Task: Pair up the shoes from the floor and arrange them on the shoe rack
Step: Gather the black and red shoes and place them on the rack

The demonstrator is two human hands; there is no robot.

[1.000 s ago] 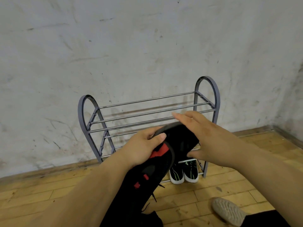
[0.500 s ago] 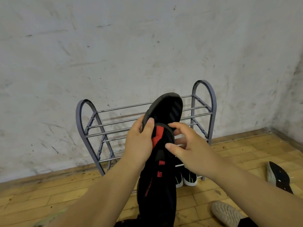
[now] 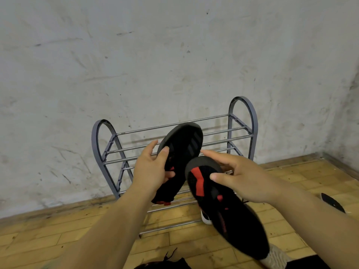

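A: Black knit with red stripes, one shoe in each hand. The left hand [image 3: 153, 169] is wrapped round the upper shoe [image 3: 180, 154], thumb pressed on the sole edge near the toe, fingers curled behind it. The right hand [image 3: 240, 177] pinches the lower shoe [image 3: 223, 206] at its toe, thumb on top, fingers round the far side.

B: Are the two touching?

A: They overlap in the head view, the lower toe in front of the upper shoe's middle; whether they truly touch I cannot tell. Both are held up in the air in front of the shoe rack [image 3: 242, 113], soles partly turned toward the camera.

B: So what is done?

A: This pair looks matched, same black and red, but neither shoe is on a shelf yet. Low on the rack, behind the lower shoe, a white-soled shoe [image 3: 206, 219] peeks out, so at least one seems already placed. The top bars look bare.

B: And left over?

A: A dark shoe [image 3: 333, 202] lies on the wooden floor [image 3: 58, 239] at the right, a beige sole [image 3: 275, 257] sits bottom right, and something black with laces [image 3: 171, 257] shows at the bottom edge. I'd judge the task at an early-to-middle stage: set this pair down, then gather the rest
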